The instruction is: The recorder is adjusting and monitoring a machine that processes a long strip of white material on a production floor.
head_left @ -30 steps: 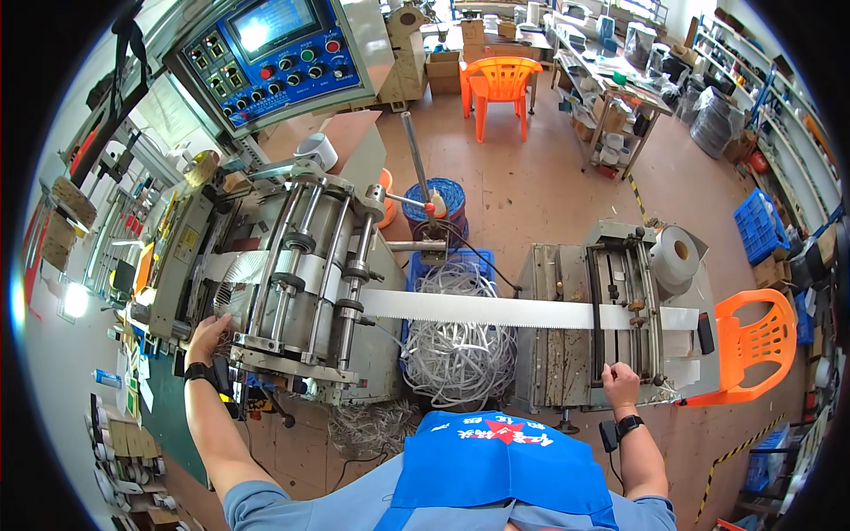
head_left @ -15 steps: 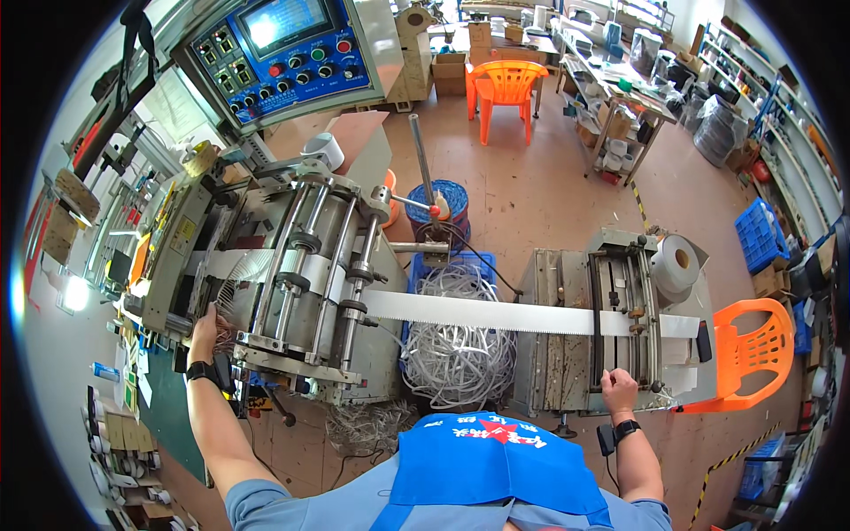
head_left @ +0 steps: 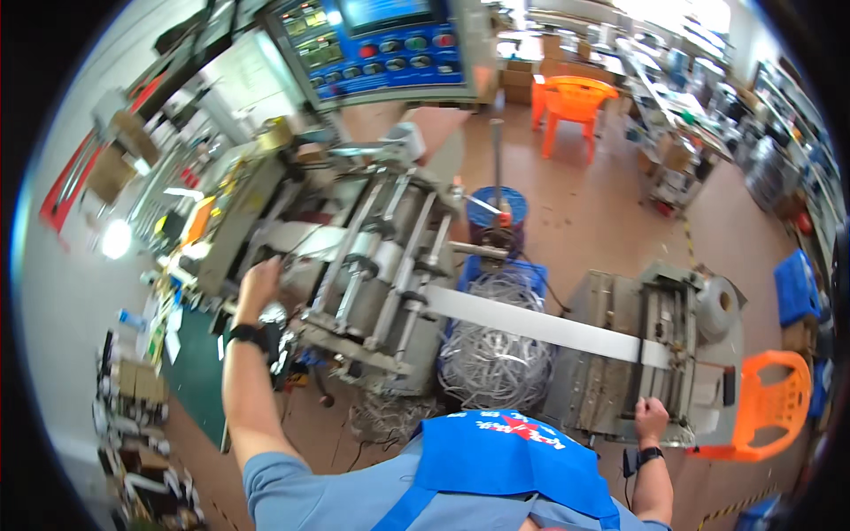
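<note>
We see the left hand [head_left: 258, 281] reaching up onto the left edge of the roller machine [head_left: 372, 265], fingers bent over the metal frame; how firmly it closes we cannot tell. The right hand [head_left: 651, 418] curls in a fist-like grip on the near edge of the smaller grey feeder unit [head_left: 620, 372]. Between the two machines a white strip of material [head_left: 540, 326] runs flat, from the rollers across to the feeder. Under the strip lies a tangle of white cord [head_left: 496, 358]. An orange chair [head_left: 766, 403] stands just beside the feeder, and a blue control panel [head_left: 381, 44] hangs above the roller machine.
</note>
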The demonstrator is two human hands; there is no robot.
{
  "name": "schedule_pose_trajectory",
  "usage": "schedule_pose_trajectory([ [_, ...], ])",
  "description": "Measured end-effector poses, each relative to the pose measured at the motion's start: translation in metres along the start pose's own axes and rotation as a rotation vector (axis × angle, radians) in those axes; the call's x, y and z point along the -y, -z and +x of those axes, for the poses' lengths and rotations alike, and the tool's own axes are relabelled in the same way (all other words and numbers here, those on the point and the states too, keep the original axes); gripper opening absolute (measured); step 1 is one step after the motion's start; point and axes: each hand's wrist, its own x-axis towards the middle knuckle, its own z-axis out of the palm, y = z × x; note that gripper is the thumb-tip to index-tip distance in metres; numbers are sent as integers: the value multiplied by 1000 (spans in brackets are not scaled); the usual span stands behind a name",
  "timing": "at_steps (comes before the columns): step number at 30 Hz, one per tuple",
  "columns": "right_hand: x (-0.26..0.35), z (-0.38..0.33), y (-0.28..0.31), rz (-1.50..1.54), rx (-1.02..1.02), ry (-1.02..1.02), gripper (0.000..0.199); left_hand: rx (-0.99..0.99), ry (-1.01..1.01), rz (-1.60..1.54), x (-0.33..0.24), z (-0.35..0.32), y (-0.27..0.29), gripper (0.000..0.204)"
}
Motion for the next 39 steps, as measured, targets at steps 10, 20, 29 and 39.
schedule_pose_trajectory([
  [10, -8, -1, -6, -43, 4, -40, 29, 146, 100, -473, -60, 40, 29, 33],
  [20, -8, -2, -9, -80, -14, -83, 29, 166, 157, -438, -6, 7, 30, 27],
  [29, -8, -1, -8, -68, 14, -72, 28, -35, 352, -135, 90, -59, 19, 18],
  [39, -6, -1, -6, -50, 51, -65, 28, -190, 776, -1491, -14, -79, 49, 61],
])
